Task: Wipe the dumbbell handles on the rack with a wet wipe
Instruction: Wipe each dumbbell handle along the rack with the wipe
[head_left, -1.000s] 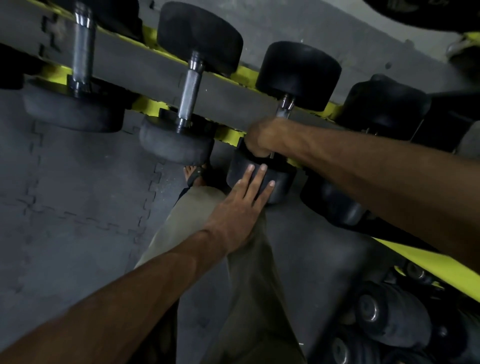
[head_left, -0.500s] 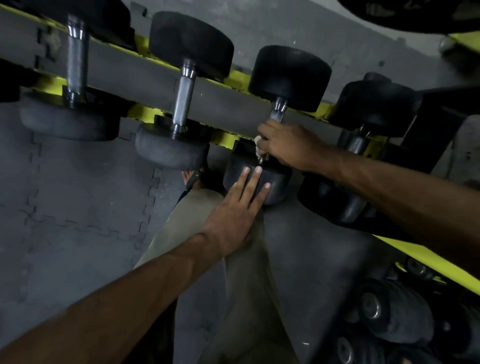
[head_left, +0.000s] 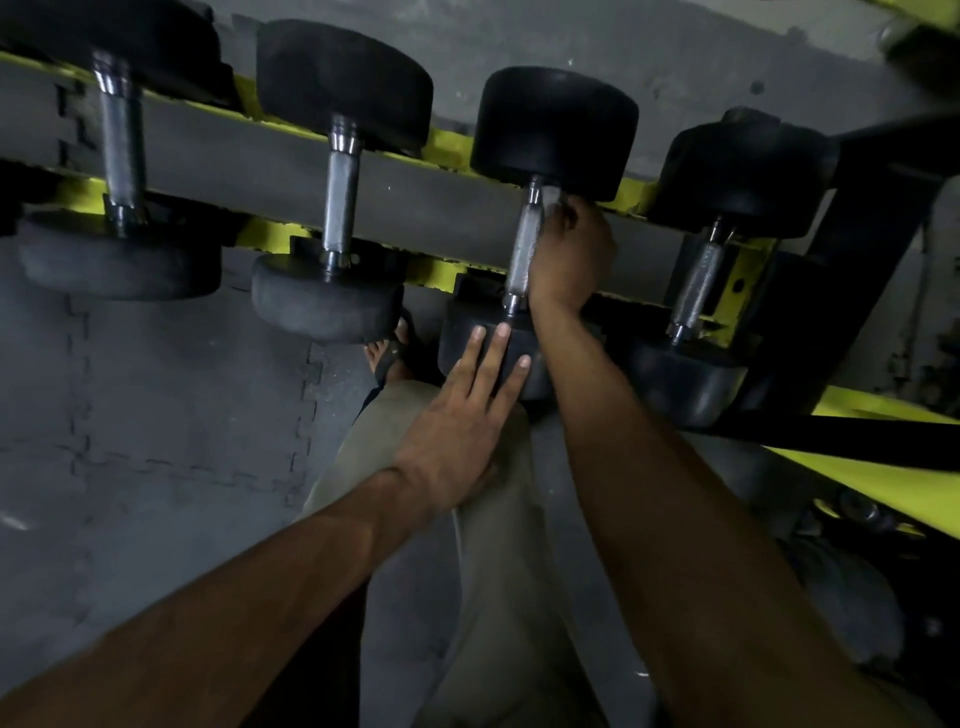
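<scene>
Wet wipe (head_left: 551, 200) in right hand (head_left: 569, 254) grip, against handle (head_left: 521, 254).

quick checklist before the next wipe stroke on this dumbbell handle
1. Left hand braces the near head of the third dumbbell, fingers flat: ok.
2. Right hand on the handle, at its far end: ok.
3. Wet wipe in hand: ok, a pale bit shows at the fingertips.
4. Wipe wraps fully round the handle: cannot tell.
5. Dumbbell seated on the rack: ok.
</scene>
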